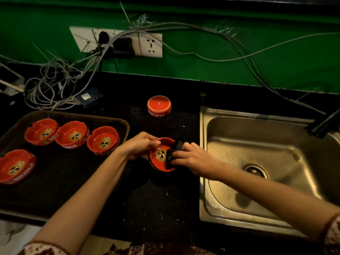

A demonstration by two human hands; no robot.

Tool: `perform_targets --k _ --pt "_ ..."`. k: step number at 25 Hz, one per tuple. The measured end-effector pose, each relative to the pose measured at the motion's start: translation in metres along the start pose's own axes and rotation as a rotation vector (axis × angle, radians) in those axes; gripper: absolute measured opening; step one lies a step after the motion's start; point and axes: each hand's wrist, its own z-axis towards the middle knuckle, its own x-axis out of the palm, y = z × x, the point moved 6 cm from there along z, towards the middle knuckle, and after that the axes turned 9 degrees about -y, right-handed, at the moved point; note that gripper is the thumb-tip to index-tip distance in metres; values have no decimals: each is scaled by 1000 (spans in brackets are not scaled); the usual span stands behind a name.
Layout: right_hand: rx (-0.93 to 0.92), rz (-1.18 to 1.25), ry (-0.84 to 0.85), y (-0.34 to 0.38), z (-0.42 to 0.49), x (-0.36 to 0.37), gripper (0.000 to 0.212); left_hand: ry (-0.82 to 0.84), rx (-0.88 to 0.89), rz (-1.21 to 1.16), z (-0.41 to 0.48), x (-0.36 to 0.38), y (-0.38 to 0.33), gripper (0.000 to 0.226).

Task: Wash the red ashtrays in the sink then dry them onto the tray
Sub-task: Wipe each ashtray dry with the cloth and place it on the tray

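Note:
My left hand (pixel 138 144) grips a red ashtray (pixel 158 157) by its rim, tilted toward me above the black mat, just left of the sink (pixel 217 126). My right hand (pixel 193 159) pinches a black cloth (pixel 172 155) pressed inside the ashtray against its right wall. Several red ashtrays with gold emblems sit upright on the dark tray (pixel 55 173) at the left, such as the one nearest my hand (pixel 103 140). One more red ashtray (pixel 159 106) stands upside down on the mat further back.
The steel sink basin holds nothing but its drain (pixel 255 170); a dark tap (pixel 323 124) juts in at the right. Tangled grey cables (pixel 53 85) and a socket panel (pixel 117 42) lie along the green wall behind the counter.

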Motion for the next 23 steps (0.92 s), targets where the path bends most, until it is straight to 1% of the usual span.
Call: perform_targets --k 2,3,4,6,9,10,12,13,15,18,21,23 --pt "-144 -130 53 -8 3 -8 31 94 -18 114 -2 4 -3 24" --pt "-154 -161 63 -11 5 -11 32 107 -26 136 -3 4 -4 24" --pt "-126 -168 66 -13 7 -11 33 107 -30 120 -3 4 -5 24" --pt "-2 -121 43 -11 10 -8 35 54 -17 21 1 1 -4 22" --pt "177 23 45 1 9 0 38 -112 -29 -146 6 -4 2 18" --pt "214 87 66 5 11 2 41 -151 -39 -190 6 -2 5 18" --pt "248 184 102 11 20 0 45 -174 -46 -257 3 9 10 21" --pt "245 189 102 12 25 -1 46 -172 -42 -270 0 15 11 23" --pt "251 106 107 6 31 1 45 -173 -26 -272 -4 21 12 22" --pt "353 -24 155 -12 24 4 45 -219 -10 -309 -8 17 8 20" --pt "444 16 148 -8 17 6 41 -333 -9 -374 -8 11 9 19" --pt "480 139 150 3 15 11 41 -383 -10 -399 -7 11 12 19"
